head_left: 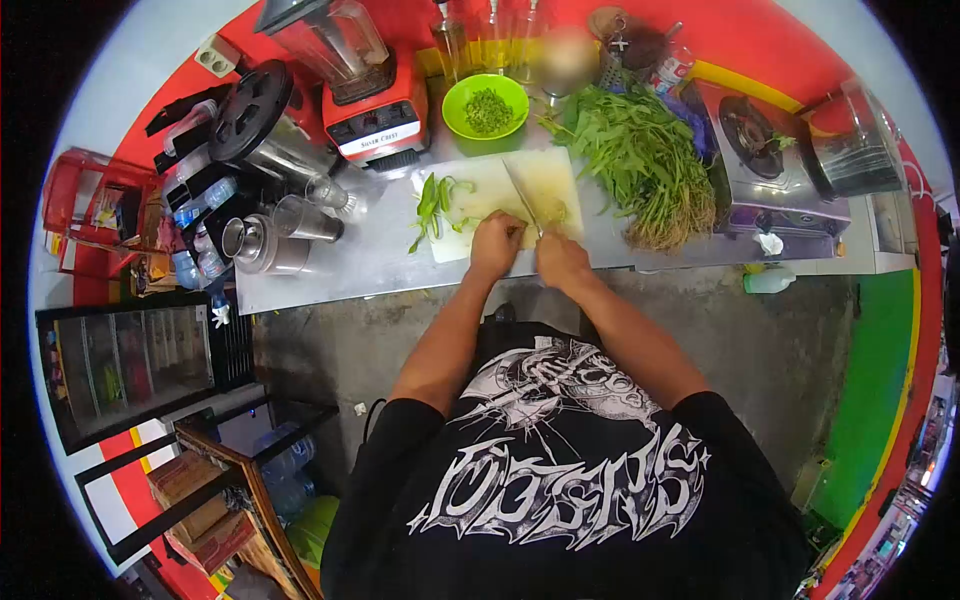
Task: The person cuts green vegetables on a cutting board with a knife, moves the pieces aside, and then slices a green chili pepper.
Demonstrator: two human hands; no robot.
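Note:
A knife (521,188) is in my right hand (563,260), its blade pointing up and to the left across the white cutting board (556,170). My left hand (496,243) is closed at the board's front edge, just left of the blade; what its fingers hold is hidden. Green leafy pieces (432,208) lie on the left part of the board. Behind the board sits a green bowl (486,142) with chopped greens (489,110) inside. To the right, a large bunch of leafy greens (640,150) with roots rests on the metal table (370,268).
A red blender (376,120) stands behind the board at left, with metal shakers (280,250) and a glass (305,217) nearer the left edge. At right are a gas stove (752,140) and a clear pitcher (858,150). Bottles (452,45) line the back.

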